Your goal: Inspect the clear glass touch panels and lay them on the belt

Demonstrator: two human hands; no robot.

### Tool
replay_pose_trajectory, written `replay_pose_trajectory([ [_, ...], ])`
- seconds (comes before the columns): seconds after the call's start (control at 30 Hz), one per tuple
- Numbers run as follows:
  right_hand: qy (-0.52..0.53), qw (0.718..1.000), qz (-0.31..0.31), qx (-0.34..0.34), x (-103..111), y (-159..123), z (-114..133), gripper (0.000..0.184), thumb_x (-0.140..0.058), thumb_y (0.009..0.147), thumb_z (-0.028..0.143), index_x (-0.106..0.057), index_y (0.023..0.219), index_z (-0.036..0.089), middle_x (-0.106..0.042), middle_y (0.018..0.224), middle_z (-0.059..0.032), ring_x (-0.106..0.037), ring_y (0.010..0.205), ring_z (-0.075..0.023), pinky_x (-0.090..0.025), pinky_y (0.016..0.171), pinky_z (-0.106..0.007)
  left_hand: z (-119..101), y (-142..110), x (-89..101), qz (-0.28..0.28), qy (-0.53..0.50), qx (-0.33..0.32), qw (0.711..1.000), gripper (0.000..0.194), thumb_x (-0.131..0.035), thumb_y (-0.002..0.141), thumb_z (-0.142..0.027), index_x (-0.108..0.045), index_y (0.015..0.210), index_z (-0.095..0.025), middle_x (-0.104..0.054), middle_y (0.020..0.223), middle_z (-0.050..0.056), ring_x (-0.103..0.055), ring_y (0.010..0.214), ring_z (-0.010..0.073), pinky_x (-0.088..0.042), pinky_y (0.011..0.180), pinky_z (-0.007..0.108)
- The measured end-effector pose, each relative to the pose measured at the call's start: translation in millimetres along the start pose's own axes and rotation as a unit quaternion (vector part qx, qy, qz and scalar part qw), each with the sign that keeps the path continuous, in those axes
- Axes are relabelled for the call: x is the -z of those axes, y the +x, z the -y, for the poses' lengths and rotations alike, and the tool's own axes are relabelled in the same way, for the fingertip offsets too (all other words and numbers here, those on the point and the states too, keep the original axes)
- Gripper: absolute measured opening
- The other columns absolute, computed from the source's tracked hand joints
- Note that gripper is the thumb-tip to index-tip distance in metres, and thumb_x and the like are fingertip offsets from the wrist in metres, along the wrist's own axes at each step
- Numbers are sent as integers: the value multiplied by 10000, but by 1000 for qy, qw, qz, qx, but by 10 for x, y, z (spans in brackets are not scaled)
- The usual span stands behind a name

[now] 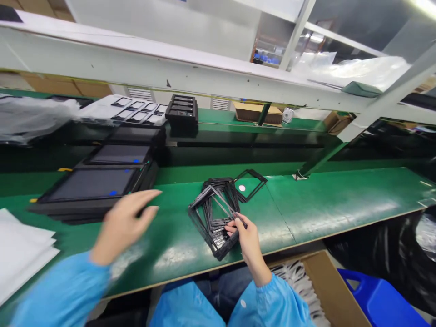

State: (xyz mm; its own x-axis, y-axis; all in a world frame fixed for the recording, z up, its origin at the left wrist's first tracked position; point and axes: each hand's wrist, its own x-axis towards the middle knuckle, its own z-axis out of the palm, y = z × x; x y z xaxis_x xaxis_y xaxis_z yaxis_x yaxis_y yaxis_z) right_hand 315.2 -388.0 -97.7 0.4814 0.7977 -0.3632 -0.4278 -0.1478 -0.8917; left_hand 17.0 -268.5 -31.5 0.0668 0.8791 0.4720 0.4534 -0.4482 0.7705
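Note:
My right hand (243,231) grips the corner of a black rectangular frame (195,218), which is tilted above a pile of similar black frames (221,184) on the green bench. One more black frame (262,178) lies flat behind the pile, beside a small white round spot. My left hand (124,222) is blurred, with thumb and fingers apart and nothing in it. It hovers just in front of a stack of black panels (91,184) with grey faces and blue marks.
White sheets (20,254) lie at the left edge. Behind, a rack shelf carries dark trays (183,109) and an open carton (257,112). A slanted post (322,159) meets the bench. Below the edge stand a cardboard box (327,286) and a blue plastic container (381,299).

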Motion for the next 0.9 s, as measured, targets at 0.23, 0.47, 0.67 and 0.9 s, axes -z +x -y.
replay_pose_trajectory([
  [0.23,-208,959,48,188,397,-115,-30,395,-706,930,429,-793,1236,195,-784,1286,-157,-749,1206,-308,-605,1050,-470,394,-250,-1326,228,147,-15,962,544,-593,894,-343,-628,1410,-172,-745,1232,164,-703,1157,362,-555,1070,535],
  [0.47,-522,768,40,368,650,949,298,505,-549,950,122,-687,1434,169,-679,1471,-163,-545,1464,-318,-446,1232,-539,539,-295,-1294,229,179,-18,957,393,-414,1002,-363,-600,1318,-221,-713,1253,149,-722,1165,333,-590,1003,484],
  [0.67,-607,685,126,382,557,1481,270,565,-709,909,114,-641,1470,138,-715,1402,-167,-606,1376,-295,-434,1230,-446,460,-54,-1004,234,196,-34,952,354,-410,1029,-381,-590,1309,-261,-732,1274,94,-745,1130,286,-612,939,404],
  [0.9,-688,618,115,363,904,1421,376,442,-561,976,74,-706,1379,182,-744,1207,-129,-671,1135,-246,-541,1008,-320,62,927,-1296,326,230,-103,911,420,-401,1003,-386,-600,1342,-239,-702,1333,113,-692,1225,309,-544,1063,431],
])
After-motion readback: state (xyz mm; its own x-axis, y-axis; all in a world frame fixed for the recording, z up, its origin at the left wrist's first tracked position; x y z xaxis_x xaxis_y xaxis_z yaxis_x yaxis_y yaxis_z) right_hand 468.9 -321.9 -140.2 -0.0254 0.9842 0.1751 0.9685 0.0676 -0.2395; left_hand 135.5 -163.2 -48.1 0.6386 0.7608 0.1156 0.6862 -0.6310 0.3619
